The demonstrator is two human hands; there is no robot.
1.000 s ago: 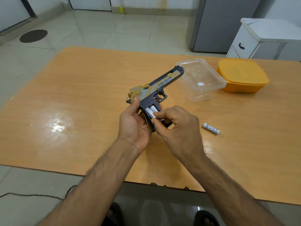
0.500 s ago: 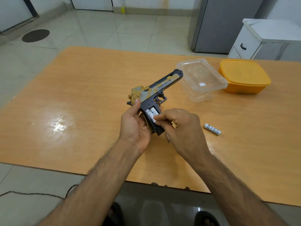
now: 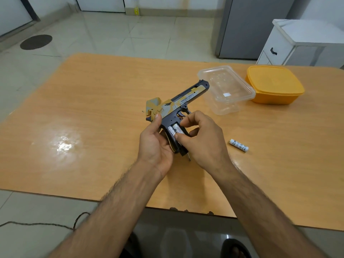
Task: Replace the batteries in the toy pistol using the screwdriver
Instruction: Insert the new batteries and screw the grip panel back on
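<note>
A pale tiled floor (image 3: 115,36) spreads far and left of the wooden table (image 3: 89,101), whose near edge runs chipped just below the forearms. A grey cabinet (image 3: 251,27) and a white drawer unit (image 3: 290,43) stand far right. On the table's far right sits an orange container (image 3: 273,84), with a clear plastic tub (image 3: 227,90) just beside it. At mid-table the left hand (image 3: 155,144) grips the toy pistol (image 3: 178,107) by its handle, barrel pointing far-right. The right hand (image 3: 202,138) pinches a battery (image 3: 177,130) in the open grip compartment. A loose battery (image 3: 238,145) lies to the right; a screwdriver tip (image 3: 189,156) shows under the right hand.
</note>
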